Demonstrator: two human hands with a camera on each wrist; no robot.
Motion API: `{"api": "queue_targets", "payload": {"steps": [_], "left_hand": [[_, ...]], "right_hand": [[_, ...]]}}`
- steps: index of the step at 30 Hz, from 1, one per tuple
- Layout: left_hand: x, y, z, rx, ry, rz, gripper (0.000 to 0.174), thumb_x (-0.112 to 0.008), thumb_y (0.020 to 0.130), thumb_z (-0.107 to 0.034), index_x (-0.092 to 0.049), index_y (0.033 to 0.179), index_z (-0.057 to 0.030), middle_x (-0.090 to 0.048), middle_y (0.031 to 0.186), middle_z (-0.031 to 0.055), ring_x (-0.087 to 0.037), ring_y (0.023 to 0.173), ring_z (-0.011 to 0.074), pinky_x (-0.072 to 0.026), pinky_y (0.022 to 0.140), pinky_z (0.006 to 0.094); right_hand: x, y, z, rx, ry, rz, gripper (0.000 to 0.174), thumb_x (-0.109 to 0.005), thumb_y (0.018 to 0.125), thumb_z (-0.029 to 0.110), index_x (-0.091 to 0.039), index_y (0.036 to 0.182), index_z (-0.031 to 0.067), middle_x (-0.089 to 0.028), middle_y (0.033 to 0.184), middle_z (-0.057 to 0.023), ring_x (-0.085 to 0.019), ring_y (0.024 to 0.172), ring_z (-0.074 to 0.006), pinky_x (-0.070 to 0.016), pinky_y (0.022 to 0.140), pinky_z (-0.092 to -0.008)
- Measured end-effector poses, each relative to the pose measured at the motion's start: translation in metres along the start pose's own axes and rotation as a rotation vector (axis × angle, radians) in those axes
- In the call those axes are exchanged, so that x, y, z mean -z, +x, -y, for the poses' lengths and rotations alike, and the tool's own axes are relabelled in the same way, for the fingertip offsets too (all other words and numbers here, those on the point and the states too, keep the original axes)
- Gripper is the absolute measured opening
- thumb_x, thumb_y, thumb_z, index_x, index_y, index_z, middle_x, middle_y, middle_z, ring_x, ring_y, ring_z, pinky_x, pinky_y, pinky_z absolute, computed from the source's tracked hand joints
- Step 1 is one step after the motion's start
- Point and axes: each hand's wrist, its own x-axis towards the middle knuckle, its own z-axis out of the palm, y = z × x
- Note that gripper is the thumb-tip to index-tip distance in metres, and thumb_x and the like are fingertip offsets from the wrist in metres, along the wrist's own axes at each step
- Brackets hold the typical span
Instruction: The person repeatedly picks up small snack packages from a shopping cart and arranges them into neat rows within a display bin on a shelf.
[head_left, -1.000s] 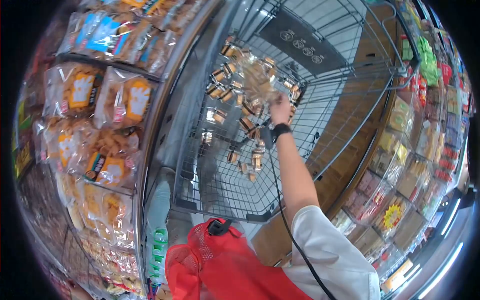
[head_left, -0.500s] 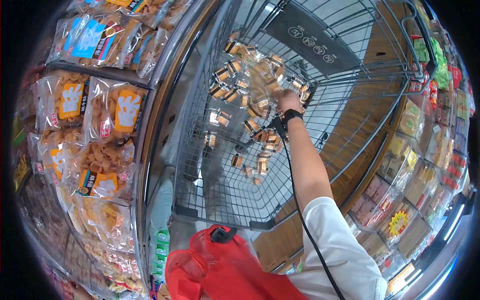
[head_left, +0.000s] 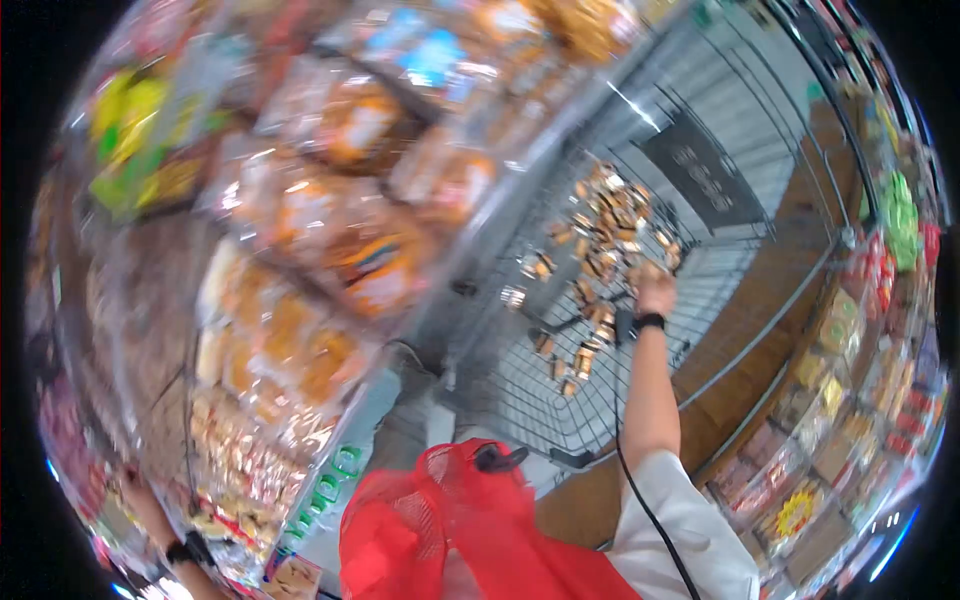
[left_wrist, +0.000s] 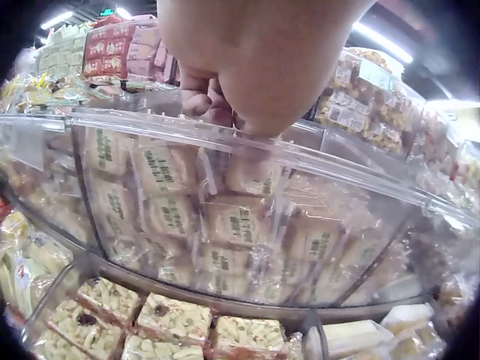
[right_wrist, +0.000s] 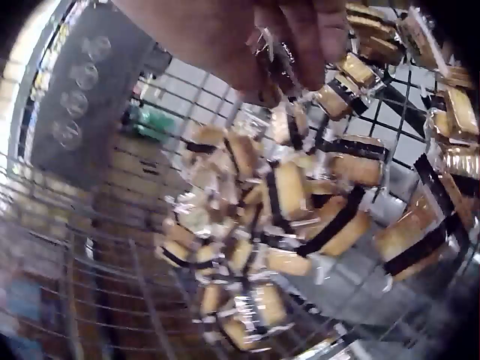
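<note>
Inside the wire cart (head_left: 530, 425), my right hand (head_left: 655, 290) is low over a pile of small wrapped snacks (head_left: 612, 215). From the right wrist view, the fingers of that hand (right_wrist: 247, 45) are bent around a crinkled clear-and-dark wrapper, and pale-brown pieces with black bands (right_wrist: 289, 191) lie just below. My left hand (head_left: 145, 505) is far off at the lower left. In the left wrist view my left hand (left_wrist: 255, 64) grips the top edge of a clear bin panel (left_wrist: 337, 161), fingers curled, with packs of wrapped biscuits (left_wrist: 236, 221) behind the plastic.
Bagged snacks (head_left: 365, 120) fill the shelf on the left, and more packages (head_left: 800, 510) line the right side. A dark plate (head_left: 705, 170) is fixed to the cart's far end. Nut-topped squares (left_wrist: 176, 319) sit in a lower bin. A cable (head_left: 640, 490) runs along my right arm.
The view has swung left, so the cart appears further right and my left arm now shows at lower left. The clear bag seen earlier by my right hand is no longer distinct.
</note>
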Motion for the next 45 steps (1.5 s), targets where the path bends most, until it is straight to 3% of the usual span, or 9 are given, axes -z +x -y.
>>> {"api": "queue_targets", "payload": {"steps": [4,6,10,15,18,21,28,35,45], "left_hand": [[0.019,-0.01,-0.102,0.107,-0.403,-0.019,0.018,-0.079,0.088,-0.005,-0.061,0.088,-0.0033,-0.056,0.08,0.0029,-0.053,0.077,0.0153,-0.0479,0.073,0.0306],[0.025,-0.01,-0.115,0.079,-0.202,-0.031,0.018,-0.083,0.084,-0.008,-0.066,0.087,-0.0026,-0.063,0.081,0.0083,-0.06,0.075,0.0205,-0.0503,0.072,0.0327],[0.042,-0.007,-0.12,-0.244,-0.229,-0.108,0.021,-0.085,0.077,-0.01,-0.067,0.086,-0.0051,-0.067,0.083,0.0105,-0.066,0.078,0.0294,-0.0518,0.069,0.0393],[0.057,-0.002,-0.099,-0.43,-0.344,-0.046,0.019,-0.082,0.075,-0.013,-0.067,0.084,-0.0073,-0.064,0.085,0.0079,-0.065,0.085,0.0312,-0.053,0.075,0.0425],[0.069,0.004,-0.083,-0.607,-0.475,-0.06,0.015,-0.079,0.081,-0.016,-0.068,0.086,-0.0071,-0.063,0.088,0.0091,-0.063,0.088,0.0327,-0.0518,0.076,0.0439],[0.078,0.007,-0.073,-0.651,-0.458,-0.009,0.008,-0.075,0.083,-0.014,-0.072,0.088,-0.0076,-0.062,0.089,0.0076,-0.063,0.092,0.0298,-0.0532,0.078,0.0423],[0.076,0.004,-0.059,-0.644,-0.471,0.024,0.011,-0.072,0.082,-0.009,-0.071,0.093,-0.0045,-0.061,0.093,0.0097,-0.061,0.095,0.032,-0.0536,0.081,0.0435],[0.081,0.002,-0.059,-0.532,-0.725,0.079,0.044,-0.08,0.077,-0.016,-0.064,0.118,-0.0059,-0.066,0.106,0.013,-0.062,0.106,0.0368,-0.0517,0.089,0.0462],[0.058,0.0,-0.071,-0.43,-0.704,-0.067,0.028,-0.088,0.075,-0.021,-0.073,0.094,-0.006,-0.068,0.094,0.0107,-0.067,0.092,0.0333,-0.0534,0.08,0.043]], "right_hand": [[0.093,-0.092,0.055,0.1,0.289,0.153,0.035,-0.074,0.096,0.018,-0.062,0.125,0.0017,-0.071,0.113,-0.0061,-0.065,0.096,-0.0148,-0.0486,0.075,-0.0289],[0.138,-0.18,0.132,0.282,0.356,0.229,0.05,-0.073,0.097,0.016,-0.052,0.14,0.0021,-0.068,0.123,-0.0073,-0.064,0.107,-0.015,-0.0495,0.08,-0.0291],[0.175,-0.344,0.256,0.55,0.506,0.56,0.049,-0.072,0.097,0.007,-0.052,0.141,0.0066,-0.065,0.125,-0.008,-0.064,0.112,-0.0157,-0.0555,0.091,-0.0324],[0.156,-0.583,0.401,0.927,0.263,1.177,0.042,-0.078,0.091,0.005,-0.06,0.129,0.005,-0.066,0.12,-0.007,-0.065,0.112,-0.0166,-0.0575,0.093,-0.0308],[0.111,-0.7,0.454,1.442,0.104,1.404,0.037,-0.079,0.087,0.008,-0.067,0.122,0.0072,-0.066,0.111,-0.0089,-0.068,0.102,-0.0247,-0.0551,0.084,-0.036],[0.04,-0.782,0.471,1.709,0.108,1.365,0.03,-0.077,0.085,0.009,-0.067,0.114,0.0092,-0.065,0.105,-0.0123,-0.066,0.1,-0.0341,-0.0535,0.083,-0.0423],[-0.047,-0.847,0.469,1.942,-0.433,1.125,0.028,-0.077,0.082,0.01,-0.069,0.109,0.0107,-0.065,0.106,-0.0172,-0.069,0.096,-0.0379,-0.0564,0.082,-0.0482],[-0.062,-0.856,0.471,2.141,-0.346,1.209,0.03,-0.077,0.085,0.023,-0.07,0.107,0.0033,-0.066,0.104,-0.0232,-0.069,0.1,-0.0422,-0.0558,0.085,-0.0489],[-0.066,-0.852,0.472,1.674,-0.318,1.309,0.022,-0.082,0.079,0.018,-0.073,0.092,0.0029,-0.071,0.083,-0.0192,-0.071,0.087,-0.0387,-0.0549,0.077,-0.0477]]}}
